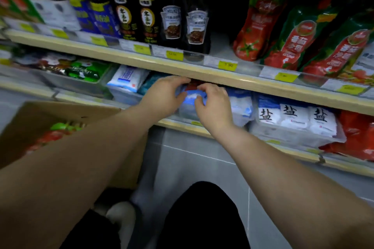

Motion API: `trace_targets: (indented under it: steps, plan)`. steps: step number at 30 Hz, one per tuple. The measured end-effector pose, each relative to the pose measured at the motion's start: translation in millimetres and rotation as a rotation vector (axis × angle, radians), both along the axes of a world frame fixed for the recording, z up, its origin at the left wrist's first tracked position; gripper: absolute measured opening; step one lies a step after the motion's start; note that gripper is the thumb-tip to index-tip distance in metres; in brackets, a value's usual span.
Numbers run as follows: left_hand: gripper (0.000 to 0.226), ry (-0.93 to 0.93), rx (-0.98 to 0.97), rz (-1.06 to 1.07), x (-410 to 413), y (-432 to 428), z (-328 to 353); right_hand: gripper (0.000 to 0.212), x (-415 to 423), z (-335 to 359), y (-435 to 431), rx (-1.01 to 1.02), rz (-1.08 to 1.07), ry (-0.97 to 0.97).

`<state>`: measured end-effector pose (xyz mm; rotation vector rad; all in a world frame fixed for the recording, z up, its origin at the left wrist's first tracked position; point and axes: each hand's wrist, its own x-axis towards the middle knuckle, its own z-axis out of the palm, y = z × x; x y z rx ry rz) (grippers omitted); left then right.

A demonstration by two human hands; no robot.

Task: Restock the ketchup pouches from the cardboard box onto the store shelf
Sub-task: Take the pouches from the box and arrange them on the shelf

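Observation:
Both of my hands reach onto the lower shelf. My left hand and my right hand curl their fingers and thumbs round a blue-and-white bag standing between them. Just behind the fingertips a bit of red packaging shows under the upper shelf board; I cannot tell what it is. Red ketchup pouches with green tops stand on the upper shelf at the right. The open cardboard box sits at the left, with more red and green pouches inside.
Dark sauce bottles line the upper shelf at the centre. White salt bags and red packs fill the lower shelf to the right, with other bags to the left. My knees and grey floor tiles lie below.

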<state>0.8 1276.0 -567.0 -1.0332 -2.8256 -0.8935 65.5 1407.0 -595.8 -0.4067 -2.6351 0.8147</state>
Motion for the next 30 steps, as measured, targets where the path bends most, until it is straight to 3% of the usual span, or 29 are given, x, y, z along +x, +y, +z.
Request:
trace_targets:
  steps: [9,14,21,25,30]
  plan:
    - [0.04,-0.179,-0.273,0.279,-3,-176,-39,0.032,-37,-36,-154,-0.149,0.321,-0.179]
    - [0.046,-0.342,-0.415,0.402,-29,-278,-60,0.031,-69,-66,-249,-0.227,0.388,-0.324]
    - [0.039,-0.503,-0.466,0.446,-82,-400,-102,0.016,-128,-122,-365,-0.444,0.364,-0.558]
    - [0.042,-0.679,-0.4,0.485,-111,-450,-139,0.007,-157,-159,-421,-0.583,0.279,-0.691]
    - [0.048,-0.818,-0.376,0.551,-132,-484,-190,0.033,-167,-205,-475,-0.625,0.285,-0.884]
